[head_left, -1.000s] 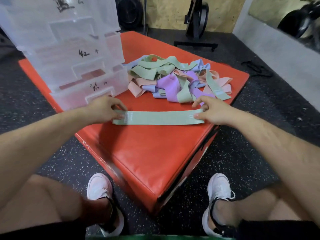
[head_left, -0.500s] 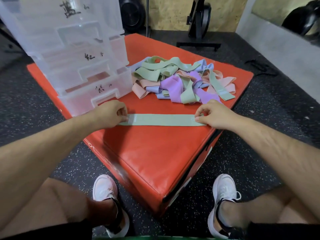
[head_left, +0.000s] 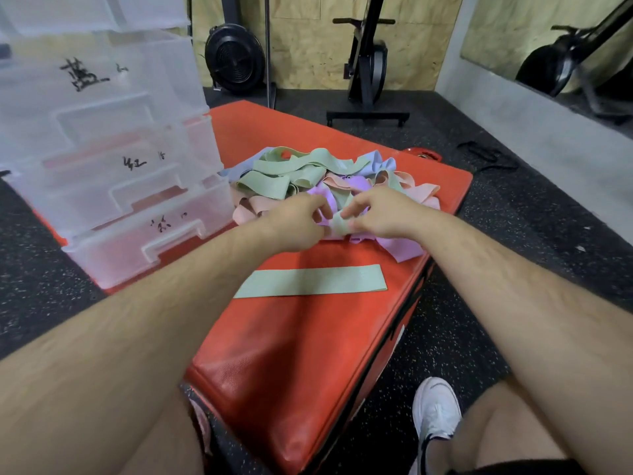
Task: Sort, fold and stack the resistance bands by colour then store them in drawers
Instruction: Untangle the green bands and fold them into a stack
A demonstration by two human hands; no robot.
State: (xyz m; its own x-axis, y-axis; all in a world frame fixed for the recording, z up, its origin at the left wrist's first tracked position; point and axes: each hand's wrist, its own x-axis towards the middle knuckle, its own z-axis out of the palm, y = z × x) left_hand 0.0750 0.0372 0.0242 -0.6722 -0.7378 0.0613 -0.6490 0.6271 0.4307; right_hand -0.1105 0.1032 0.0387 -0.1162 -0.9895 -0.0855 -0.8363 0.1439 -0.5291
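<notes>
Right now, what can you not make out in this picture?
All in the head view:
1. Translucent plastic drawer unit: top and left cut off by frame edges; handwritten labels too blurred to read.
2. Tangled pile of green, pink, purple and blue bands: near part hidden behind left hand and right hand.
3. Green band pinched by both hands: mostly covered by them.

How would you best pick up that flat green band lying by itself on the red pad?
Probably pinch a short end of the flat green band, best the right one by the red pad edge, from above. It lies flat and straight, so the ends lift easiest.
</notes>
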